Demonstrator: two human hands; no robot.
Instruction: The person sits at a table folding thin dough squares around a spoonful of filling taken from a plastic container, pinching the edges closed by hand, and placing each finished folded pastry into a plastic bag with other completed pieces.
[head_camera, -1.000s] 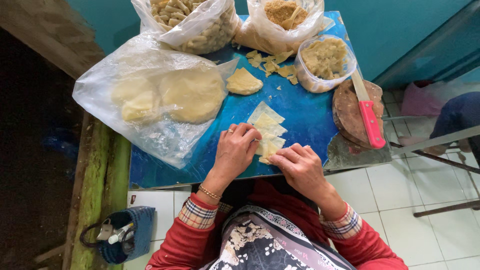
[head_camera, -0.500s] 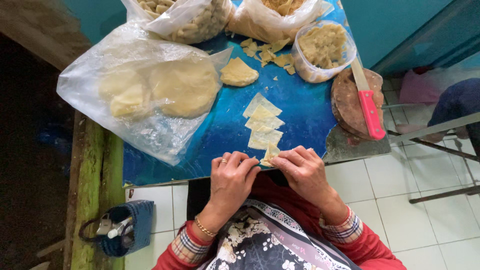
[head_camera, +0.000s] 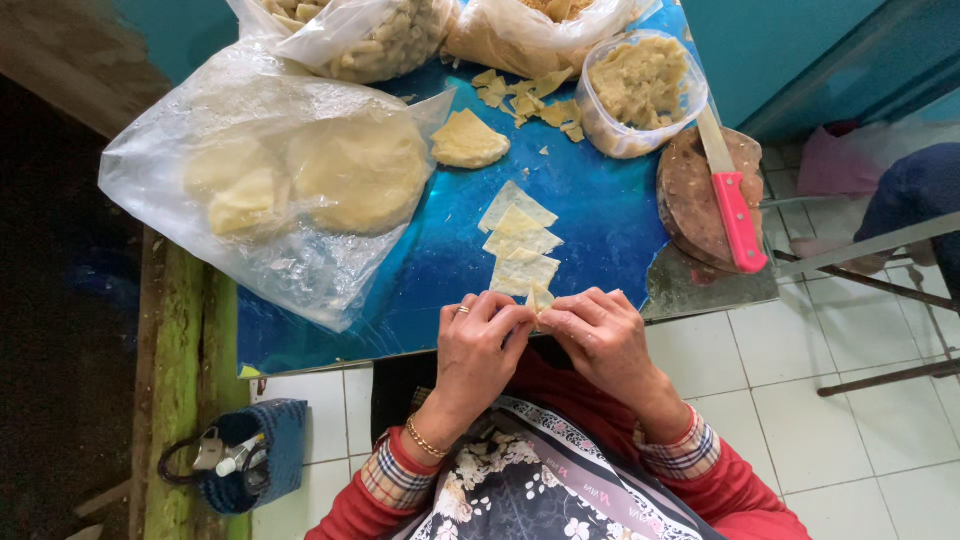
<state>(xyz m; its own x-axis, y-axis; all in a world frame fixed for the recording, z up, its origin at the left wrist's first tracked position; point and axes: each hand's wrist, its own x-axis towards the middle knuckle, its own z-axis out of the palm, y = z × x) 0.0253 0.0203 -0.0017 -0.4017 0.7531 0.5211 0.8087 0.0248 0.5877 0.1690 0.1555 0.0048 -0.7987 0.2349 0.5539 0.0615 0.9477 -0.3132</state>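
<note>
My left hand (head_camera: 482, 345) and my right hand (head_camera: 600, 335) meet at the near edge of the blue table (head_camera: 420, 280). Together they pinch a small pale dough piece (head_camera: 541, 298) between the fingertips. Just beyond it lie three flat cut dough squares (head_camera: 520, 235) in a row on the table. A round lump of dough (head_camera: 467, 140) lies farther back.
A clear plastic bag with flat dough rounds (head_camera: 290, 185) covers the table's left. Bags of shaped pieces (head_camera: 370, 35) stand at the back, beside a tub of filling (head_camera: 640, 85). A pink-handled knife (head_camera: 732, 195) rests on a round wooden board (head_camera: 700, 195). A small basket (head_camera: 245, 455) sits on the floor.
Both hands drew back from the row of dough squares to the table's near edge, taking one piece with them and closing together on it.
</note>
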